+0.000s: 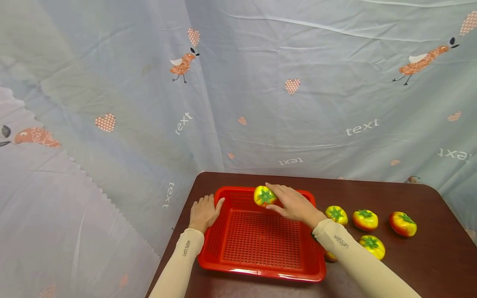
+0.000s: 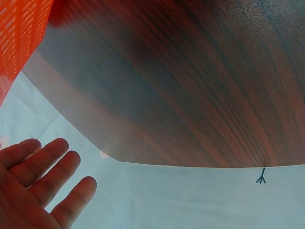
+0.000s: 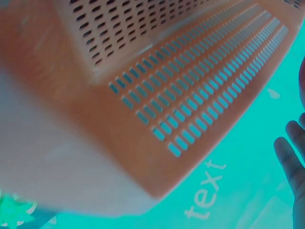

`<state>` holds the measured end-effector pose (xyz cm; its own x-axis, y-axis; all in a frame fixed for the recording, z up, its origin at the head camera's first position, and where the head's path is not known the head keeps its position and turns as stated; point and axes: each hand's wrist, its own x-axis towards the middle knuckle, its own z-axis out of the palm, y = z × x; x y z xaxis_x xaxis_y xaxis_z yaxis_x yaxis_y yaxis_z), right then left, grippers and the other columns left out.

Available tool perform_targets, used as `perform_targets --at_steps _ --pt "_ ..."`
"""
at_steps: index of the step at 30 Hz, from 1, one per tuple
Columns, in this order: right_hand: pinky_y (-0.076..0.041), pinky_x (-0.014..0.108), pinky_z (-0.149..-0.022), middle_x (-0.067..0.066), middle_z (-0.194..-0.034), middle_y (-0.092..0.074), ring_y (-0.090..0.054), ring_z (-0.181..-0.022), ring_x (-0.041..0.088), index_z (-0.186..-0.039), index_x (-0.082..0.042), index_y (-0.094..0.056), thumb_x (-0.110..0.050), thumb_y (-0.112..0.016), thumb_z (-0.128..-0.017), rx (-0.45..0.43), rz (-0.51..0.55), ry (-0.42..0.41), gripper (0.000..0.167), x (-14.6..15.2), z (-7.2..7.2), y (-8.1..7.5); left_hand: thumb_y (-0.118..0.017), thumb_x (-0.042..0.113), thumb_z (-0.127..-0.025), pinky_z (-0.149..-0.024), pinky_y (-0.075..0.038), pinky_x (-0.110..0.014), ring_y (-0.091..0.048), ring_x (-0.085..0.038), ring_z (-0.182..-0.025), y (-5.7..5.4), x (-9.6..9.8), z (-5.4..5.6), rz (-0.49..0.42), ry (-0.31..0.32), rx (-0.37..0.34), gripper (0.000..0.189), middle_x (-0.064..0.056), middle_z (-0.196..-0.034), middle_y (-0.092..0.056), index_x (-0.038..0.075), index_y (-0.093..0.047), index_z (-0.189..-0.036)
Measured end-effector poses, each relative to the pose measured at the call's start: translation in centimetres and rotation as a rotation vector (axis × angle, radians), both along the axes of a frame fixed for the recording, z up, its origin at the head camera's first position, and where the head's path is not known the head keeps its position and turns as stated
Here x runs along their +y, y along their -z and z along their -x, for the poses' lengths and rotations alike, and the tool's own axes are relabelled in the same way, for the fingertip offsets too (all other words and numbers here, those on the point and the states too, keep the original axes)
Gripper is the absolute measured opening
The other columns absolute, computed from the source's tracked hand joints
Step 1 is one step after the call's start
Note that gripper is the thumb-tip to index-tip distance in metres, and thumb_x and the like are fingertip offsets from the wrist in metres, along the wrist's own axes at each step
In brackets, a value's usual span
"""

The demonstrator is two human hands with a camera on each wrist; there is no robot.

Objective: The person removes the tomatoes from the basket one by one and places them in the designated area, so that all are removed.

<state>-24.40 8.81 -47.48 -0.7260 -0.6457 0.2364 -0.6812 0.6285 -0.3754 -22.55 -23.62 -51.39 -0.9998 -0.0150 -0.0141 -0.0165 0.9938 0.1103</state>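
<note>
My right hand (image 1: pixel 292 203) pinches a yellow-and-red persimmon (image 1: pixel 263 195) with a green leafy crown between thumb and fingers. It is over the far part of a red plastic basket (image 1: pixel 261 273) with slotted walls. In the right wrist view, only some fingers (image 3: pixel 288 152) show at the right edge. My left hand (image 1: pixel 204 213) is at the basket's left rim, thumb toward the rim; contact is unclear. In the left wrist view its fingers (image 2: pixel 57 171) are extended and hold nothing. No fruit is visible inside the basket.
Several more persimmons (image 1: pixel 365 219) lie on the dark brown table (image 1: pixel 428 265) right of the basket, one partly hidden by the right sleeve. A grey-blue patterned curtain (image 1: pixel 261 99) hangs behind the table and along its left side.
</note>
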Motion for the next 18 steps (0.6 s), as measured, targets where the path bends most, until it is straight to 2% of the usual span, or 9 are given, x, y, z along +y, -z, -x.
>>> perform_targets --at_steps 4,18 --pt "-0.05 0.045 -0.097 0.012 -0.135 -0.057 -0.059 -0.117 0.028 -0.15 -0.009 -0.037 -0.044 -0.066 -0.092 0.027 0.008 0.029 0.074 1.1 -0.1 -0.2 -0.029 0.056 -0.102 -0.103 -0.041 -0.056 -0.055 -0.041 -0.12 0.0 0.0 -0.1 0.0 0.001 0.003 0.073 -0.023 -0.13 -0.059 -0.005 -0.049 -0.137" --pt "-0.049 0.049 -0.097 0.013 -0.134 -0.059 -0.059 -0.116 0.031 -0.149 -0.01 -0.039 -0.043 -0.069 -0.089 0.061 0.025 0.113 0.075 5.3 -1.2 -0.2 -0.029 0.057 -0.102 -0.104 -0.039 -0.057 -0.054 -0.041 -0.121 0.2 -0.1 0.1 -0.008 0.003 0.01 0.074 -0.023 -0.131 -0.058 -0.005 -0.048 -0.138"
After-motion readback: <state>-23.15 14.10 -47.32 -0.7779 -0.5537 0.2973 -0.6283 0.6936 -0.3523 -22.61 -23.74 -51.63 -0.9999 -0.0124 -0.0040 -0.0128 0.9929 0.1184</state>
